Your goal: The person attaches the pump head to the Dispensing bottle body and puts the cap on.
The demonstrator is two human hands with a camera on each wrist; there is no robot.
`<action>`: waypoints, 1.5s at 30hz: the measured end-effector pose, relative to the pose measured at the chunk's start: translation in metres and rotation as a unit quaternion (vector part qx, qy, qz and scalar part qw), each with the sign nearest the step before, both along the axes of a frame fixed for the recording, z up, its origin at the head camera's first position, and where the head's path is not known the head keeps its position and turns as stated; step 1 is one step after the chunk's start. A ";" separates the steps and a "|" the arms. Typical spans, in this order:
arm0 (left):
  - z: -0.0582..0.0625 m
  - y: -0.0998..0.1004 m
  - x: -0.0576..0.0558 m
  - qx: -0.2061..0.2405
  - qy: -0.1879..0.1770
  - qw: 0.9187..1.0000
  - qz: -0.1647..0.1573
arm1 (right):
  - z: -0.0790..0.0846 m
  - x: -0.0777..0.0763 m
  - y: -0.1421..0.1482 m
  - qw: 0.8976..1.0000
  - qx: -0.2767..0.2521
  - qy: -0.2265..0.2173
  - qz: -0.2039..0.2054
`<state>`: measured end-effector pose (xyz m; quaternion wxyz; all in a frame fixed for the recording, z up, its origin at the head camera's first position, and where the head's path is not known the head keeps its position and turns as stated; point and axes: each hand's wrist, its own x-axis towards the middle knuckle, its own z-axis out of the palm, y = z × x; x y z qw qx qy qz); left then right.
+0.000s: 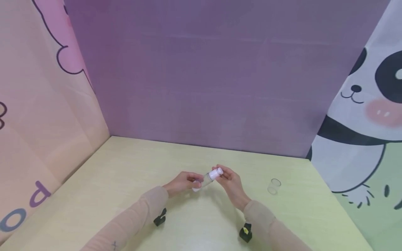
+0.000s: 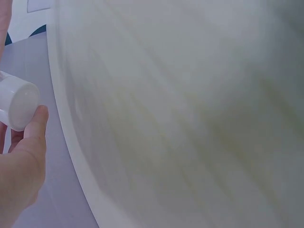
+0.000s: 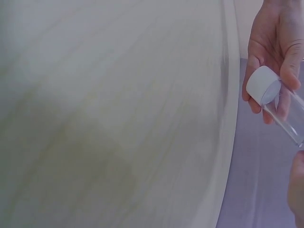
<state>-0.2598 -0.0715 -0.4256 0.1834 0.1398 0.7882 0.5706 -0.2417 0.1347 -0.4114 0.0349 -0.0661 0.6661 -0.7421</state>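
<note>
A clear pump bottle (image 1: 206, 180) with a white pump top and a white base is held tilted above the table, top end toward the right. My left hand (image 1: 185, 183) grips it around the white base, which shows end-on in the left wrist view beside the thumb of that hand (image 2: 26, 161). At the other end, the fingers and thumb of my right hand (image 1: 231, 185) hold the white pump top (image 1: 215, 173). The right wrist view shows the white base (image 3: 262, 85) in the left fingers, with the pump top out of frame.
A clear cap (image 1: 274, 187), like a small open cylinder, sits on the pale table (image 1: 150, 157) to the right of my right hand. A purple cloth wall (image 1: 201, 87) rises behind the table. Printed cloths hang at both sides, the right one with a panda (image 1: 348, 160).
</note>
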 end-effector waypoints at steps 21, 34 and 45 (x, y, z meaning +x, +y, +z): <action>0.000 -0.002 0.005 0.006 -0.001 1.000 0.004 | -0.003 0.002 -0.003 0.999 0.011 -0.019 -0.028; -0.003 -0.001 0.003 0.003 -0.001 1.000 0.000 | -0.005 0.002 -0.002 0.998 0.032 -0.030 -0.041; -0.002 -0.001 0.002 0.002 0.000 1.000 -0.004 | -0.003 0.002 -0.001 0.998 0.034 -0.027 -0.048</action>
